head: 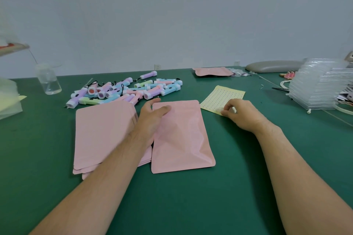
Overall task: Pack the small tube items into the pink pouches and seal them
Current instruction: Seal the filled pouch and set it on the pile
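A bulging pink pouch lies flat on the green table in front of me. My left hand grips its upper left edge, thumb on top. To its left lies a stack of flat pink pouches. Behind them is a pile of several pastel tube items. My right hand pinches at the near edge of a yellow sticker sheet, fingertips together on a small sticker.
Another pink pouch lies at the back of the table. A clear bottle stands at the left. A stack of clear plastic trays sits at the right, with a grey pad behind it.
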Action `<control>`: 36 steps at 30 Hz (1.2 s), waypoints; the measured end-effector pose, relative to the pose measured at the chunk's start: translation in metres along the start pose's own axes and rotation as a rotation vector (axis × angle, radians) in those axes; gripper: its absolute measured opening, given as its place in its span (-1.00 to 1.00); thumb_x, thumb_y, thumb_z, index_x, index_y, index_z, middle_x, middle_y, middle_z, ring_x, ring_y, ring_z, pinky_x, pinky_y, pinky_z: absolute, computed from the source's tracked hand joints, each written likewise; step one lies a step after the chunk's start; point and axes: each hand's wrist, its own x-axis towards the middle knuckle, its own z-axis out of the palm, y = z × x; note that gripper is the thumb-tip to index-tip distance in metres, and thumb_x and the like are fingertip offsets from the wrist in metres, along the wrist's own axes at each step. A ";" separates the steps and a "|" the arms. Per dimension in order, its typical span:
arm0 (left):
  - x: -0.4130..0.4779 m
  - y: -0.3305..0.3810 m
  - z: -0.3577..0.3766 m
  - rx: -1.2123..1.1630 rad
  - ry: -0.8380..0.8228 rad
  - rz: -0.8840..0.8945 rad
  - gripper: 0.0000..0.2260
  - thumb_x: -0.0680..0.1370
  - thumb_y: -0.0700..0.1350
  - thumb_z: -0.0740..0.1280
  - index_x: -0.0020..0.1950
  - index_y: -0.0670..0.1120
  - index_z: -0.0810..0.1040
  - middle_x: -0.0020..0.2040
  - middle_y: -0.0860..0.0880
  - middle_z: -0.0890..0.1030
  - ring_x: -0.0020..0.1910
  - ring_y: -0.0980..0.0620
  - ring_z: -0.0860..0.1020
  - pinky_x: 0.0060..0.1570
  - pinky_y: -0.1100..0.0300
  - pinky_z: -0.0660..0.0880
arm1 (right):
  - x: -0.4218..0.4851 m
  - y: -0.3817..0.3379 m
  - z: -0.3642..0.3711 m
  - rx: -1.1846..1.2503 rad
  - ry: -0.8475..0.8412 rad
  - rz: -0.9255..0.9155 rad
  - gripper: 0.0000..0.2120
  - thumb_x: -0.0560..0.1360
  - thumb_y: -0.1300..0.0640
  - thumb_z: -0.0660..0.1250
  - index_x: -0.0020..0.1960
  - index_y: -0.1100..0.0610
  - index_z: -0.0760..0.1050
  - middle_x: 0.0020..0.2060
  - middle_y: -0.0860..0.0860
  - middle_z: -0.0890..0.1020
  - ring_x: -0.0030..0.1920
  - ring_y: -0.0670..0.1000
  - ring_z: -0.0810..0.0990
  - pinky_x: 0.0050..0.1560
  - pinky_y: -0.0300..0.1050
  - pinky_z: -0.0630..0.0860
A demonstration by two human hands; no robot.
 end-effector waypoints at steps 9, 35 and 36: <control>-0.002 0.002 0.002 -0.043 0.041 0.042 -0.50 0.52 0.04 0.57 0.40 0.12 0.48 0.14 0.17 0.54 0.07 0.11 0.63 -0.03 0.16 0.65 | -0.015 -0.052 -0.005 0.521 0.128 -0.154 -0.89 0.54 0.05 0.51 -0.15 0.01 0.67 -0.19 -0.11 0.70 -0.12 -0.12 0.64 -0.03 -0.25 0.48; 0.002 -0.001 0.006 -0.026 0.062 0.115 -0.52 0.58 0.04 0.51 0.46 0.00 0.51 0.32 0.01 0.60 0.22 -0.01 0.61 0.30 -0.09 0.58 | -0.040 -0.125 0.025 0.132 -0.160 -0.378 -0.90 0.55 0.05 0.48 -0.05 0.06 0.73 0.00 -0.08 0.63 0.15 -0.04 0.53 0.22 -0.01 0.48; 0.002 -0.002 0.006 -0.028 0.058 0.120 -0.53 0.58 0.04 0.51 0.46 0.00 0.52 0.33 0.01 0.60 0.24 -0.01 0.60 0.31 -0.09 0.56 | -0.040 -0.124 0.025 0.152 -0.137 -0.373 -0.91 0.53 0.05 0.50 -0.07 0.06 0.74 -0.06 -0.15 0.62 0.10 -0.14 0.53 0.16 -0.06 0.48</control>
